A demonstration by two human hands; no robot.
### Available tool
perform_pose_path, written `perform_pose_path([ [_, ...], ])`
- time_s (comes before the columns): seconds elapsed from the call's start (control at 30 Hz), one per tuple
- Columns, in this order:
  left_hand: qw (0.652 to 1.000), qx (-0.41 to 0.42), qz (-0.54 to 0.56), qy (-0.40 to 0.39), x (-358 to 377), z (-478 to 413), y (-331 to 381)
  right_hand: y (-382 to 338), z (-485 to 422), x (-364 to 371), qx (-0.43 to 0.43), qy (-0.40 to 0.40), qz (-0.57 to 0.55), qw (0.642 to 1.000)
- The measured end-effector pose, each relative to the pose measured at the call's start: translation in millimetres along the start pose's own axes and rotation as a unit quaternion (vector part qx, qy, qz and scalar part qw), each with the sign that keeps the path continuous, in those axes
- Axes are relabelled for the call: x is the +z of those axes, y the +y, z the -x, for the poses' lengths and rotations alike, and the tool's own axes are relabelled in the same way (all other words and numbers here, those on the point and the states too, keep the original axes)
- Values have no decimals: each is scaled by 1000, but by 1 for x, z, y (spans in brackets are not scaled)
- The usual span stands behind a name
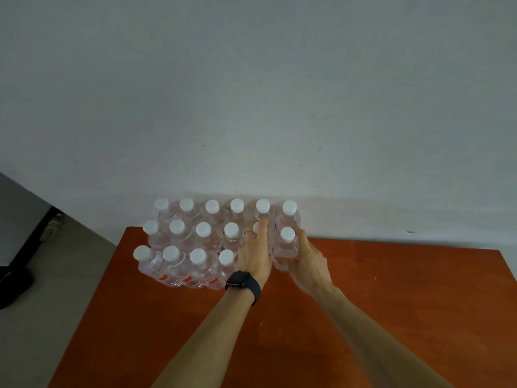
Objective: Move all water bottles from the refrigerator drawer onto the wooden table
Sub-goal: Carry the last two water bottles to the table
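From the head view we see the water bottles (195, 242) standing upright on the wooden counter (391, 289), packed in three rows at its far left corner, close to the pale wall (279, 93). All have white caps, and red labels show on the front row. The back row has six caps and the front row has four. The middle row shows four caps on the left, then two more bottles where our hands are.

Our right hand (307, 264) grips the end bottle (287, 242) of the middle row. Its fingers (302, 238) curl round the bottle's right side and the thumb sits on the near side, below the cap.

Our left hand (253, 253) reaches in just beside it, lying over the neighbouring bottle (256, 226), of which only a sliver of cap shows. Its fingers (262, 226) stretch forward between the bottles, and we cannot tell whether they grip anything. A ring (249, 233) sits on one finger and a dark watch (242, 284) on the wrist.

Grey floor (70, 261) lies left of the counter.
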State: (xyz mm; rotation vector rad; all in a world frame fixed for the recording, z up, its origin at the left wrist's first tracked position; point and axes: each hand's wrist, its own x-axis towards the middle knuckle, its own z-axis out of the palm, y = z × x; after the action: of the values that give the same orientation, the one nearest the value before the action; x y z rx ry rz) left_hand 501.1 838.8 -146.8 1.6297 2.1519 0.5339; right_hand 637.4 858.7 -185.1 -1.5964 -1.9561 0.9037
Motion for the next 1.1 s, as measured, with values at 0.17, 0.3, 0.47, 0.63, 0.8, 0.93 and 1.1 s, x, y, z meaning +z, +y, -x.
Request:
perform_pose_path([
  [0.17, 1000, 3, 5, 7, -1, 0, 2, 3, -5, -1, 11, -21, 6, 1000],
  [0.3, 1000, -3, 12, 4, 0, 4, 1, 6, -8, -8, -27, -43, 21, 998],
  [0.47, 1000, -6, 10, 6, 0, 6, 3, 6, -6, -13, -27, -64, 22, 997],
  [0.63, 1000, -11, 9, -7, -5, 10, 9, 2, -3, -14, -17, -63, 17, 998],
  [0.8, 999, 11, -41, -21, -17, 18, 12, 4, 2, -20, -7, -82, -2, 997],
  [0.93, 998, 35, -57, -19, -31, 26, 16, -4, 24, -40, 22, -58, -15, 998],
  [1.1, 994, 104, -44, -1, -42, 53, 15, -15, 89, -75, 35, 20, -30, 999],
])
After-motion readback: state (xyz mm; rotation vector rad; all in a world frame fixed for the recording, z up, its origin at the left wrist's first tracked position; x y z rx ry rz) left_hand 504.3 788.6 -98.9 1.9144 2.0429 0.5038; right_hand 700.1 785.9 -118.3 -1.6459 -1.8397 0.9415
